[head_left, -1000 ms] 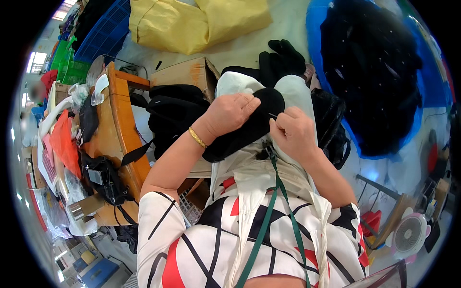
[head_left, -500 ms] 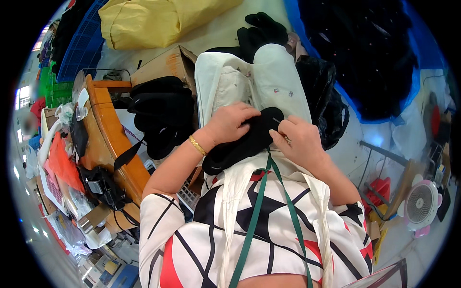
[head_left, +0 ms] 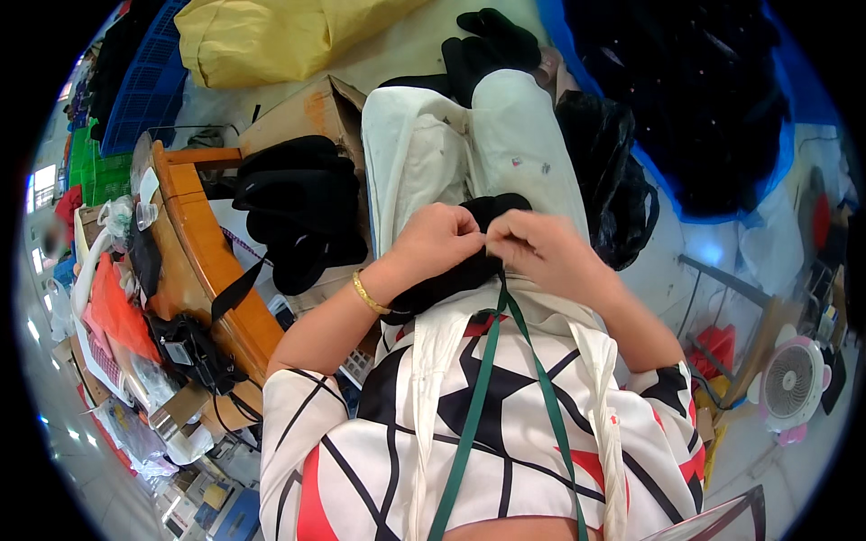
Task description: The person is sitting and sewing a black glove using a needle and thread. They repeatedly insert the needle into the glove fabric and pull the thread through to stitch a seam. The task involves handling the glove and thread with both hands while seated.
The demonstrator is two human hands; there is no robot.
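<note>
A black, soft, slipper-shaped piece [head_left: 442, 287] lies slanting across my lap, its rounded end [head_left: 505, 204] toward my right knee. My left hand [head_left: 437, 239] is over its middle, thumb and fingers pinched together, a gold bracelet on the wrist. Fingertip to fingertip with it, my right hand [head_left: 541, 248] is closed in a pinch too. Whatever is between the fingertips is too small to make out, and the hands cover much of the black piece. Green apron strings [head_left: 478, 388] hang just below it.
Left of my knees is a stack of similar black pieces [head_left: 298, 198], by a cardboard box [head_left: 311, 113] and a wooden chair frame [head_left: 194, 225]. More black pieces [head_left: 487, 45] lie beyond my knees. A black plastic bag [head_left: 604, 180] and a blue-lined heap [head_left: 667, 90] are at right.
My right hand has moved left from the rounded end to meet my left fingertips. The left hand has drawn its fingers into a pinch. The view has shifted slightly.
</note>
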